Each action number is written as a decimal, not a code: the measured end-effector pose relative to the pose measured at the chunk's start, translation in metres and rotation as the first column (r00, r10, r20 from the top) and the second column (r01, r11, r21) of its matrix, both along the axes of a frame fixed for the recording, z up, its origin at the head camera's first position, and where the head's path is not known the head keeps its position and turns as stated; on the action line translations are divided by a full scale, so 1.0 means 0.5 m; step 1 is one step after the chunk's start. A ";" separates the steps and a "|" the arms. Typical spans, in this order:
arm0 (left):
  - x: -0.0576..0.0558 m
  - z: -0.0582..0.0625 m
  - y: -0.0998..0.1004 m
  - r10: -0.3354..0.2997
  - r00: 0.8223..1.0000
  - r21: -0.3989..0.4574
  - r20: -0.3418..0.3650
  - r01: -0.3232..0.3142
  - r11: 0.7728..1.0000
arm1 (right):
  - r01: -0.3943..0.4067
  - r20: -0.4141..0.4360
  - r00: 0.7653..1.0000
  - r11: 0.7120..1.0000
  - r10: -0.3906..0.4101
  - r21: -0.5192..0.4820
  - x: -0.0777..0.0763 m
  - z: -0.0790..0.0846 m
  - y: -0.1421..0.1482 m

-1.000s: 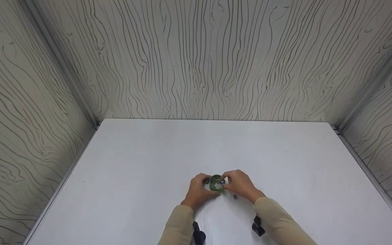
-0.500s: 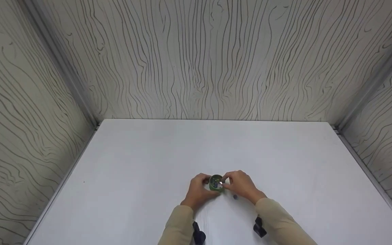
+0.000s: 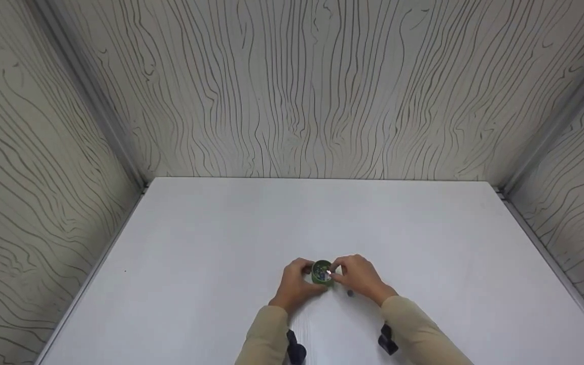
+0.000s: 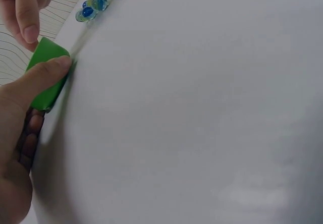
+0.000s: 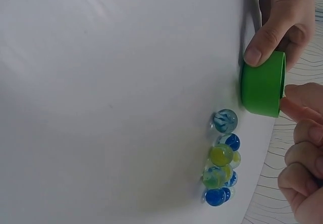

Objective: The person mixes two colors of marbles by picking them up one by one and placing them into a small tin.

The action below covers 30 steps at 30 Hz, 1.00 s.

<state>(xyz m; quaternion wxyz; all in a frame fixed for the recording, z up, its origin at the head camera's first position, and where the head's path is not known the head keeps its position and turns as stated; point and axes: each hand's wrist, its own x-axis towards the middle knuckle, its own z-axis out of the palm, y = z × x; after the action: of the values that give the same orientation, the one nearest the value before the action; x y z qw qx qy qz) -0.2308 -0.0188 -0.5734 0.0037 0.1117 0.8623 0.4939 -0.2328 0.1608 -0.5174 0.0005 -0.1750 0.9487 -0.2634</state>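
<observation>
Green cylindrical cup (image 5: 258, 89), seemingly light, stiff plastic, is in the left hand's (image 3: 294, 287) grip, best held round its outer wall. Right hand (image 3: 360, 276) has its fingertips at the rim; whether they pinch anything, I cannot tell. Blue-and-yellow glass marbles (image 5: 221, 155) near it look hard, slippery.

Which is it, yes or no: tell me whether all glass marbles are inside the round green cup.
No, blue and yellow swirled glass marbles lie on the white tabletop outside the round green cup.
</observation>
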 end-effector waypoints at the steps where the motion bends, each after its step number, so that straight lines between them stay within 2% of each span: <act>1: 0.000 0.001 0.000 0.003 1.000 -0.002 0.003 -0.003 1.000 | -0.003 -0.003 1.000 1.000 0.003 0.000 0.000 0.000 0.000; 12: 0.000 0.002 0.002 0.015 1.000 -0.021 0.023 -0.014 1.000 | -0.009 0.015 1.000 1.000 0.009 -0.015 0.004 -0.001 0.010; 25: -0.002 -0.009 -0.001 0.000 0.997 0.011 -0.071 0.000 1.000 | -0.016 0.012 1.000 1.000 0.016 -0.012 0.012 0.003 0.017; 30: -0.003 -0.010 -0.001 -0.002 0.998 0.014 -0.056 0.003 1.000 | -0.016 0.016 1.000 1.000 0.016 -0.011 0.017 0.003 0.019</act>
<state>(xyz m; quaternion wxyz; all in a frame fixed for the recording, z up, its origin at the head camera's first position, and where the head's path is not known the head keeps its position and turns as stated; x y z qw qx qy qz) -0.2321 -0.0193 -0.5783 -0.0205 0.1264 0.8584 0.4967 -0.2245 0.1702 -0.5158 0.0094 -0.1803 0.9457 -0.2702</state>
